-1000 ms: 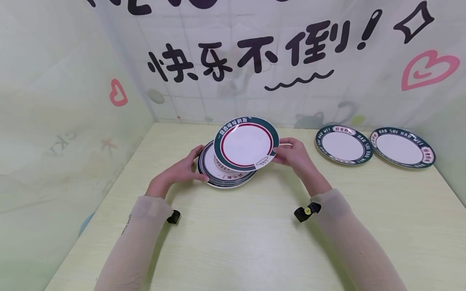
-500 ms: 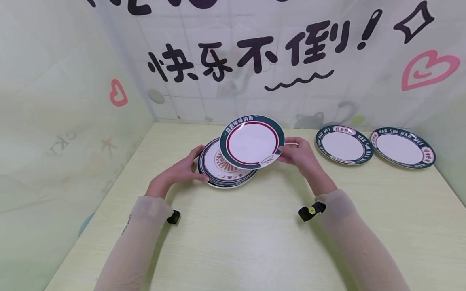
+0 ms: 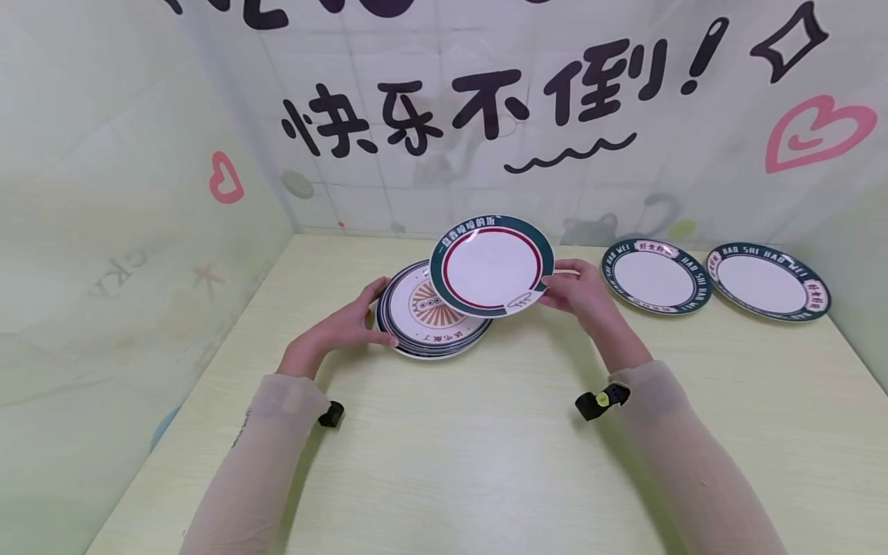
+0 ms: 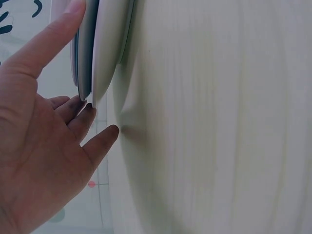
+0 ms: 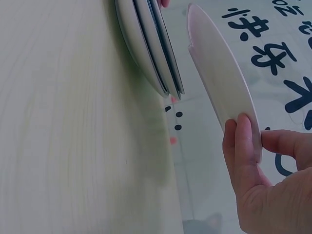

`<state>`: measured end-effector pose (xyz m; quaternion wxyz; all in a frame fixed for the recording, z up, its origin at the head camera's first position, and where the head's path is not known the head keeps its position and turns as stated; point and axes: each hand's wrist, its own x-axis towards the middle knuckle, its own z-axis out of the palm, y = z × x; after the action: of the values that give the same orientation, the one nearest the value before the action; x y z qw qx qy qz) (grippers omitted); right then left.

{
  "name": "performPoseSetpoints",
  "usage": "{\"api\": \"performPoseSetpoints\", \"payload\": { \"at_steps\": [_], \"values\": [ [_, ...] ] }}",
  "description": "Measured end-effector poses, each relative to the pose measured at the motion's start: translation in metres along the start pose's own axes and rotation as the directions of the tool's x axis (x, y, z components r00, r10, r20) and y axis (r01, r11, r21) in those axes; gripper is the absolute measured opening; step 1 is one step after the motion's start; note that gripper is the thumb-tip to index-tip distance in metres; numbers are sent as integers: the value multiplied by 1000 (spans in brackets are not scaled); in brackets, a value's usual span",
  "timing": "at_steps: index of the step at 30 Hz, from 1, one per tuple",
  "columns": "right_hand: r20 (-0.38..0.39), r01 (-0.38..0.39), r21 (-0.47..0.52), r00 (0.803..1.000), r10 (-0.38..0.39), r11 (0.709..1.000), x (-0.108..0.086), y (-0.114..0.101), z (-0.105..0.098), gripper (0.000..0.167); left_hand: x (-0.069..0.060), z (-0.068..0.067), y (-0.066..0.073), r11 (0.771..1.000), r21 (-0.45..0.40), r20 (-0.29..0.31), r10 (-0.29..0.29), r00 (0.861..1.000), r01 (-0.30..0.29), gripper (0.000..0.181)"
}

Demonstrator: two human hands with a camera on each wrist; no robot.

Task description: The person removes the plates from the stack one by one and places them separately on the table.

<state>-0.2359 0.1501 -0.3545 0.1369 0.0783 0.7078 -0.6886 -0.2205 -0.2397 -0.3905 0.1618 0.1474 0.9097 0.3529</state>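
Note:
A white plate with a green rim and red ring is pinched at its right edge by my right hand, thumb on top and fingers beneath. It is tilted and raised, overlapping in view the stack of plates. The right wrist view shows the held plate apart from the stack. My left hand rests at the stack's left side, thumb on the near rim. In the left wrist view the left hand has its thumb on the stack and its fingers spread at the edge.
Two more green-rimmed plates, a round-looking one and one beside it, lie at the back right of the pale table. A printed wall stands behind, with walls at both sides.
My right hand has moved right and slightly up with the green-rimmed plate, so more of the stack's top plate, with its orange pattern, shows. My left hand has stayed in place.

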Motion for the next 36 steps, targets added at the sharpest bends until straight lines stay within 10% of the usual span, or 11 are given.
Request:
{"api": "performPoseSetpoints", "payload": {
  "at_steps": [36],
  "values": [
    [-119, -24, 33, 992, 28, 999, 3, 9, -35, 56, -1, 0, 0, 1000, 23, -4, -18, 1000, 19, 126]
  ]
}}
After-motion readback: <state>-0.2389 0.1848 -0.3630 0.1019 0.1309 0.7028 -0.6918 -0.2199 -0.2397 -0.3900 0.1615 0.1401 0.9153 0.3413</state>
